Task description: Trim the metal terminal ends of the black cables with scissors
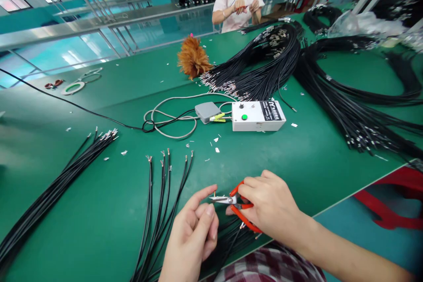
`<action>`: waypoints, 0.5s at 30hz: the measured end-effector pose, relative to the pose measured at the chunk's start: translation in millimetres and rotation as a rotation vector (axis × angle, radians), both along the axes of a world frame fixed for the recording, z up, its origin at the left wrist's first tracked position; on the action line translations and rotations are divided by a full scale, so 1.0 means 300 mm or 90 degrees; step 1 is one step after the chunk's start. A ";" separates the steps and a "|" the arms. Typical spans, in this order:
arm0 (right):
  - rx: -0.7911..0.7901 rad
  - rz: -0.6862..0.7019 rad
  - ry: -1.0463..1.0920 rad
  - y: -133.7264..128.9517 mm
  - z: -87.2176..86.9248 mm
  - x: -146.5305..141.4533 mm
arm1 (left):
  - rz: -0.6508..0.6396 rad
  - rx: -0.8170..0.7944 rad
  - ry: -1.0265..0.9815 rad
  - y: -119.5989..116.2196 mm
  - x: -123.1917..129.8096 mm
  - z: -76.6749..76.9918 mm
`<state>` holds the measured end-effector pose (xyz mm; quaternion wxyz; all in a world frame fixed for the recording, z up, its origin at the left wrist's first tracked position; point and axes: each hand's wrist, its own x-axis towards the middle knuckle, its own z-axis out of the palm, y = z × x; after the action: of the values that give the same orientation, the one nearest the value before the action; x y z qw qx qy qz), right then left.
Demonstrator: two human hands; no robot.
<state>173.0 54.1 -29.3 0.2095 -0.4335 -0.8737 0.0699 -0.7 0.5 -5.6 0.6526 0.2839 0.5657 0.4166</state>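
Note:
Near the front edge of the table, my right hand (267, 200) grips red-handled scissors (228, 200), their blades pointing left and slightly apart. My left hand (196, 227) is closed around a cable end, most of it hidden by the fingers. A thin orange wire (214, 193) rises from that hand beside the blades, near the extended index fingertip. Left of my left hand lie several loose black cables (161, 198) with stripped ends pointing away from me. More dark cables (228, 238) lie beneath and between my hands, partly covered.
Ahead on the green table (132, 176) sit a white control box (257, 116), a grey pedal-like block (207, 112) and an orange duster (192, 57). Black cable bundles lie left (62, 185) and back right (280, 57). A person (240, 0) works across the table.

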 end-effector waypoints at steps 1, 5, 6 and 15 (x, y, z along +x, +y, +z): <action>-0.012 0.000 0.003 0.000 -0.001 0.000 | -0.001 0.000 0.001 -0.001 -0.001 0.000; -0.049 -0.004 0.012 -0.003 -0.009 -0.001 | 0.000 -0.003 -0.002 -0.003 0.000 -0.002; -0.056 -0.005 0.014 -0.003 -0.011 -0.001 | 0.003 -0.003 -0.002 -0.003 0.001 -0.002; -0.337 -0.116 0.087 0.002 -0.010 -0.004 | 0.019 -0.003 -0.040 -0.003 0.001 0.009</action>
<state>171.8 54.7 -32.3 0.1525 -0.5443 -0.7663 0.3054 -0.4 -0.4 -2.8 0.6648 0.2607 0.5498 0.4335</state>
